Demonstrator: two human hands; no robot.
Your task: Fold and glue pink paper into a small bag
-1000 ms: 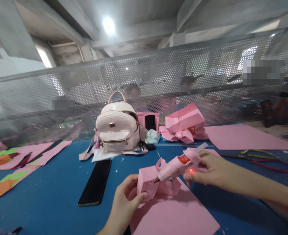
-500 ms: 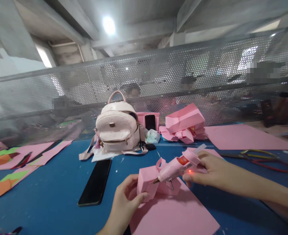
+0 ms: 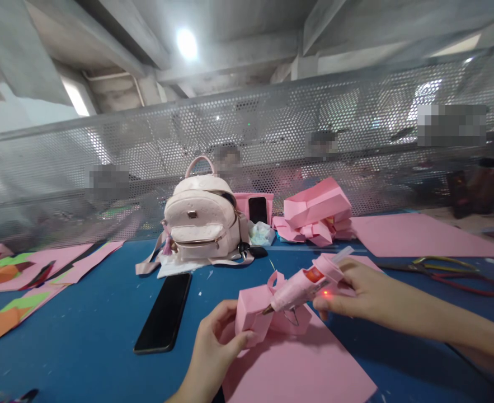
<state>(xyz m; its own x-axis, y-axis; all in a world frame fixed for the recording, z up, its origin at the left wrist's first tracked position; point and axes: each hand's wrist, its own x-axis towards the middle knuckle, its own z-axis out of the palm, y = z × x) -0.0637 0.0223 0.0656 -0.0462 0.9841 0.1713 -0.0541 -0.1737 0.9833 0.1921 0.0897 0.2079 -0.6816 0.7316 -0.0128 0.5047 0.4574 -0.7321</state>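
Note:
My left hand (image 3: 218, 346) grips the left side of a folded pink paper box (image 3: 252, 309), thumb in front and fingers behind. My right hand (image 3: 347, 291) is wrapped round a pink glue gun (image 3: 299, 288), with a clear glue stick sticking out of its back and a red light glowing near the handle. The gun's metal tip is at the box's front right face; whether it touches cannot be made out. Beneath the box lies a flat pink sheet (image 3: 297, 369) on the blue table (image 3: 99, 313).
A black phone (image 3: 163, 313) lies left of my left hand. Behind stand a cream backpack (image 3: 202, 218) and a heap of folded pink paper (image 3: 318, 212). Scissors (image 3: 448, 268) lie at right, coloured paper (image 3: 24, 302) at left. A perforated metal screen (image 3: 272, 129) runs across the back.

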